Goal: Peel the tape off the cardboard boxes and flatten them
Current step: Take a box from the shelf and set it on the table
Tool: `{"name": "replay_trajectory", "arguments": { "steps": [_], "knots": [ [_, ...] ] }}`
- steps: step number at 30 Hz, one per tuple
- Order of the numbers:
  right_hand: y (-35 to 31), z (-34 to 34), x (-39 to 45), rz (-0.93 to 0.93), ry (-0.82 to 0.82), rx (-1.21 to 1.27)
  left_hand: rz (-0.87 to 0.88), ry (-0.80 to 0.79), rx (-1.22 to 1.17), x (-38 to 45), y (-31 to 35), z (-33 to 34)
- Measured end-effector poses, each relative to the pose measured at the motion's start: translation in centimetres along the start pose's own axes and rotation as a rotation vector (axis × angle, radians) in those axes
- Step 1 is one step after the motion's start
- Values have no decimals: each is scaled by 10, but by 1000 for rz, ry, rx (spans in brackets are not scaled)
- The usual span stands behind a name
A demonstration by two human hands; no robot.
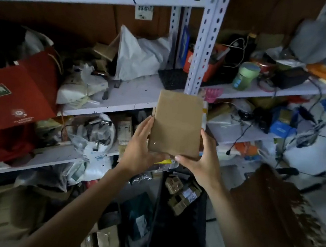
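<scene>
Hands meet on one small cardboard box [177, 125], held up in front of the metal shelving [205, 38] at about the middle of the view. The left hand [142, 149] grips its left edge and lower corner, fingers laid up along the side and thumb under the bottom; the right hand [202, 160] clamps the lower right corner, thumb pressed on the bottom edge at six o'clock. A glossy strip that looks like clear tape [157, 143] shines near the box's lower left, at roughly seven o'clock on its face. I judge the step in hand to be finding a tape end on this box, with peeling and flattening not yet done, since the box looks whole. The next move probably calls for one hand to steady the box while a fingernail of the other lifts a tape edge, then a slow pull along the seam so the strip does not tear. Counted: one box in the hands, two hands on it. Below, at five to six o'clock, a dark bin [178, 226] on the floor holds several more small boxes [174, 184]; I make out three or four, but dimness prevents an exact count. A red paper bag [19, 90] leans on the shelf at nine o'clock.
</scene>
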State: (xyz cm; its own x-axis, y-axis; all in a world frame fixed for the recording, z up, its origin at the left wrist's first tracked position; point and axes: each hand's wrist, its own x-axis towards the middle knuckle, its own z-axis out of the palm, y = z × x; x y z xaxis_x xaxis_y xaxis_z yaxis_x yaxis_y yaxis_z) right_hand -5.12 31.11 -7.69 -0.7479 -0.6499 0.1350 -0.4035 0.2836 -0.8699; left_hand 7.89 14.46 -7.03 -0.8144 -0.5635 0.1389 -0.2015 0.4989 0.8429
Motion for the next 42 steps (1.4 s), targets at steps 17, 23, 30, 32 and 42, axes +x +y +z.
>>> {"name": "replay_trajectory", "arguments": {
  "steps": [17,23,30,32,42],
  "knots": [
    [9,-171,-244,212,564,77,400,-485,-179,-97,158,155],
    [12,-225,-355,409,912,-96,578,-811,-246,-135,224,250],
    [-5,-250,-490,590,1286,-227,798,-1164,-343,-236,300,339],
    [-11,-252,-527,644,1369,-251,848,-1250,-360,-270,318,357],
    [-16,-273,-706,852,1673,-377,1081,-1555,-420,-457,397,455]
  ]
}}
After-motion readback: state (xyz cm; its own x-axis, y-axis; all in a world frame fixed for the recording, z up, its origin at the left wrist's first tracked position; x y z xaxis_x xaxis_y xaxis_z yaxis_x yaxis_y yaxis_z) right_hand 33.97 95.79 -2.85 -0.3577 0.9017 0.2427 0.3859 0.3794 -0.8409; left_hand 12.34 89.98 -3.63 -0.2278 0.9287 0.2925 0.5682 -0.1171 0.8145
